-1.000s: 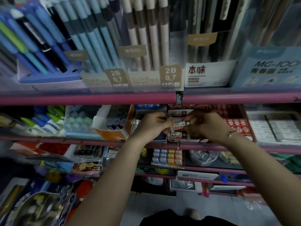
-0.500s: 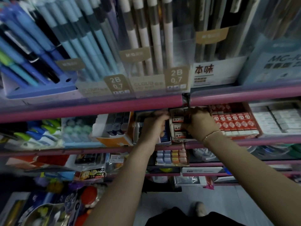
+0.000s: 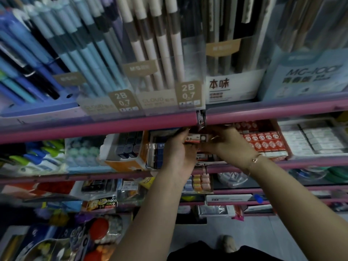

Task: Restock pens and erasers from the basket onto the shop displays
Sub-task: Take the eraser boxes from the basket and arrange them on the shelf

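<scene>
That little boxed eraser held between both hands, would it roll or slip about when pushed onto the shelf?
The eraser looks flat-sided, so it probably slides, not rolls. Its printed sleeve may be slightly slick. Pinched between left hand and right hand, it seems light and stiff.

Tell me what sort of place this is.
Most likely a stationery shop aisle. Pink-edged shelves carry clear racks of pens with printed "2B 0.7" labels, and display boxes of small red packs, probably erasers. Both hands, left hand and right hand, hold a small pack at a shelf box.
</scene>
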A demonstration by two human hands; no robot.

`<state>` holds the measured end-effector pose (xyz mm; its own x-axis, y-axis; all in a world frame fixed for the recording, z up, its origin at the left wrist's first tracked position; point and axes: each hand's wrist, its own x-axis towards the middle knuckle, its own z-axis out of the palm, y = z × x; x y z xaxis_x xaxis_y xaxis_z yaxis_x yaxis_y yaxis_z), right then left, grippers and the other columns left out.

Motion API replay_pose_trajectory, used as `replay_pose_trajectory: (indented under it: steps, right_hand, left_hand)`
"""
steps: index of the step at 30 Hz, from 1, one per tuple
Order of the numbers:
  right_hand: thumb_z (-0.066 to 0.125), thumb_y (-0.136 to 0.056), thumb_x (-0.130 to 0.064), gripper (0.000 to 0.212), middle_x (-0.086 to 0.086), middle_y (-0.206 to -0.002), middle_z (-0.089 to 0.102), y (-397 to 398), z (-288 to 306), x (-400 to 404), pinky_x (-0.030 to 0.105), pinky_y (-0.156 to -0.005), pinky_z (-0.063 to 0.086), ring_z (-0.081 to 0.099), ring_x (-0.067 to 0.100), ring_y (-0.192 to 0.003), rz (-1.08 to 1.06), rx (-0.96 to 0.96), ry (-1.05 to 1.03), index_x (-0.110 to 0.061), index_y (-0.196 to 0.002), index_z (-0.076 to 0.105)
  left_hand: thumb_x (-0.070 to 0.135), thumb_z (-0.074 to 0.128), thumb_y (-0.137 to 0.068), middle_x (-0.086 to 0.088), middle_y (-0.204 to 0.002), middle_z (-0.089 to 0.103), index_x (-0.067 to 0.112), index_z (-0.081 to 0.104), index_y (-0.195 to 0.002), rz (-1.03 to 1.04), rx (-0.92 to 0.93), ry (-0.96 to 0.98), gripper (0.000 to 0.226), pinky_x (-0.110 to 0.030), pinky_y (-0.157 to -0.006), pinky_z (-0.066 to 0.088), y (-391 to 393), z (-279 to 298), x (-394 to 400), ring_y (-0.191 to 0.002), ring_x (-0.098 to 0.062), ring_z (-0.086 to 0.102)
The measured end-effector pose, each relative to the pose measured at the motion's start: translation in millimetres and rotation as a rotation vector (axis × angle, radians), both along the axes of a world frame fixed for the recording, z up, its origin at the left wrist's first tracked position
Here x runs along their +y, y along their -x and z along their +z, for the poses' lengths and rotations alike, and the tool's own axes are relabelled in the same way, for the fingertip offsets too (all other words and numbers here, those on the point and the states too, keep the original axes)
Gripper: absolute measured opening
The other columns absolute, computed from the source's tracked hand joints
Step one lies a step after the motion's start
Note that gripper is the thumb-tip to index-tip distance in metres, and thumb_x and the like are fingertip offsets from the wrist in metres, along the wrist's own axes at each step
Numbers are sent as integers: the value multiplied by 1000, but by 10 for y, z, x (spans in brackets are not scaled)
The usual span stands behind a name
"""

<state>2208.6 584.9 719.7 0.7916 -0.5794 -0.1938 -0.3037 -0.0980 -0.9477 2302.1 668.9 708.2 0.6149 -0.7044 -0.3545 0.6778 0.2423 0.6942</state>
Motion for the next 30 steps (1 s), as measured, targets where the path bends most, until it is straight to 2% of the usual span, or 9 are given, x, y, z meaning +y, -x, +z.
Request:
replay_pose_trajectory:
  steps: [3,6,10,12,14,18,21,24,30]
  right_hand:
    - [67,-79,6,17,12,-89,72,52,-25,-47,36,-80,57,69,26,-85,-195,-145,-207,-6,-91,68]
    - [63,-78,11,10,11,-73,70,153,-60,-139,27,-66,57,68,23,-71,-313,-281,-572,1,-79,67]
    - [62,-80,11,12,9,-65,68,252,-121,-178,30,-70,59,67,23,-66,-228,-203,-563,0,-81,66]
    - [62,-79,15,23,12,-70,68,269,-137,-197,28,-67,60,69,24,-68,-161,-118,-475,-2,-94,64]
    - [68,-76,11,28,10,-78,67,231,-182,-233,26,-70,58,69,23,-73,-109,61,-116,-5,-98,63]
    - [71,-79,-9,21,9,-95,69,76,-291,-237,12,-72,38,64,24,-92,-4,296,485,-12,-99,68]
    - [68,-81,-10,20,13,-101,70,-1,-363,-219,17,-74,44,64,29,-96,53,349,573,-10,-101,68]
    - [64,-81,-8,22,15,-102,69,-40,-405,-226,30,-81,51,64,32,-96,53,382,623,-11,-102,67]
    - [60,-84,-7,26,18,-101,66,-132,-470,-184,25,-69,43,64,35,-93,30,377,642,-6,-110,55]
  left_hand:
    - [10,53,-95,-3,-98,73,14,70,-95,-18,-153,-107,18,-25,-80,54,106,16,0,-93,-14,68]
    - [18,59,-93,5,-98,72,30,72,-92,-129,-533,-290,17,-23,-78,55,122,-35,78,-89,-5,68]
    - [28,65,-88,11,-96,71,37,69,-93,-244,-844,-450,11,-22,-76,53,73,-119,170,-85,-1,66]
    - [29,68,-86,16,-85,68,39,66,-86,-234,-979,-532,10,-8,-66,46,12,-145,156,-76,6,63]
    - [26,69,-85,20,-81,64,33,67,-85,-254,-1128,-625,7,-2,-62,40,-46,-184,112,-74,10,60]
    - [27,70,-85,19,-90,61,23,62,-118,-431,-1360,-712,33,3,-64,36,-155,-206,72,-80,9,58]
    - [27,73,-81,0,-117,64,14,65,-116,-499,-1782,-802,38,-22,-85,42,-234,-216,55,-109,-19,56]
    - [25,77,-77,-2,-126,55,11,68,-108,-488,-1882,-818,35,-32,-97,39,-250,-214,55,-117,-25,49]
    - [31,75,-75,1,-104,66,17,70,-99,-418,-2047,-823,28,-32,-86,35,-296,-243,59,-103,-25,55]
